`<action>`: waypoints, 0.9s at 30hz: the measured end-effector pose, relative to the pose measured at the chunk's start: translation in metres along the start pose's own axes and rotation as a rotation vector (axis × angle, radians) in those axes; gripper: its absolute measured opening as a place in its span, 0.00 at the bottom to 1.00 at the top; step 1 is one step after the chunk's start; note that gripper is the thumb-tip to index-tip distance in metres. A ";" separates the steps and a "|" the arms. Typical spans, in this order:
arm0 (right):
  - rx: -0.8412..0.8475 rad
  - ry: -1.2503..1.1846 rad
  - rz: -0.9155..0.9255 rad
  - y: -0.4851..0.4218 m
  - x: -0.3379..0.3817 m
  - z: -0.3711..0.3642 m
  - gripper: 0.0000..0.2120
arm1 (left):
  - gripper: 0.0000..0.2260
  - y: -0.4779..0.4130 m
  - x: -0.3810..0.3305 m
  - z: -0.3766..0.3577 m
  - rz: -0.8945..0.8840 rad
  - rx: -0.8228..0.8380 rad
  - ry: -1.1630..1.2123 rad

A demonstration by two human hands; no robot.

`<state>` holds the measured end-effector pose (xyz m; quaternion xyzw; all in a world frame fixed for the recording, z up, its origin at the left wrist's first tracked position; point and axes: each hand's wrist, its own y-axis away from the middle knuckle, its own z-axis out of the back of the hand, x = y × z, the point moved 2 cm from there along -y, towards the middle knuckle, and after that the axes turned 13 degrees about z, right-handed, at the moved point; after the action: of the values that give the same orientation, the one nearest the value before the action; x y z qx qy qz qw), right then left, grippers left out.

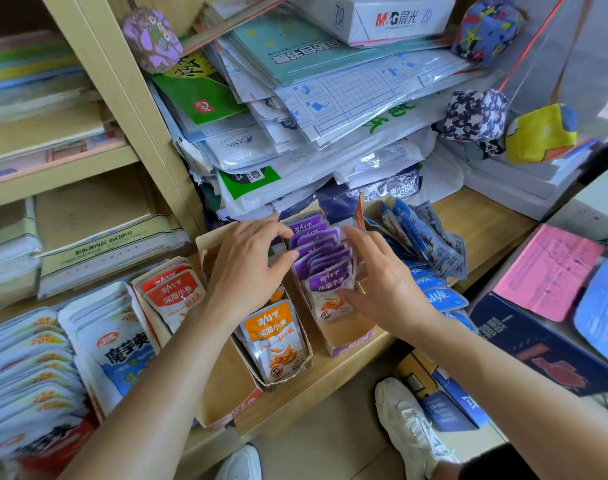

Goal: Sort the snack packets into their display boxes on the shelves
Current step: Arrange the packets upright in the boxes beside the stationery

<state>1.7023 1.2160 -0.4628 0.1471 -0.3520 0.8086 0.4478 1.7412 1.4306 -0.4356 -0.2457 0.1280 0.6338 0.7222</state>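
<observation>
At purple box, am squaring packets between left hand and right hand, fingers loose, gripping nothing; uneven push risking front packet tipping out.

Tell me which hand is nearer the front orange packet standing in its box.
Left. The left hand is just behind the orange packet, almost above it; the right hand is on the far side of the purple packets, farther right.

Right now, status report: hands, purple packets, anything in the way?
Left hand and right hand open, flanking purple packets. Packets upright in their box, left fingertips touching the row. Blue packets lean close on right, not blocking.
</observation>
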 end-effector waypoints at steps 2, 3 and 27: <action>-0.029 -0.030 -0.095 0.000 -0.002 0.000 0.42 | 0.15 0.002 0.001 0.002 -0.020 -0.036 0.014; -0.032 -0.025 -0.123 0.001 -0.003 0.000 0.41 | 0.13 0.002 0.001 0.004 -0.031 -0.068 0.027; 0.080 -0.125 -0.242 0.003 -0.003 0.001 0.30 | 0.09 0.003 -0.003 -0.015 -0.119 -0.052 -0.144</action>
<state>1.7010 1.2126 -0.4650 0.2565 -0.3262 0.7513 0.5132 1.7393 1.4202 -0.4478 -0.2253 0.0443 0.6089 0.7593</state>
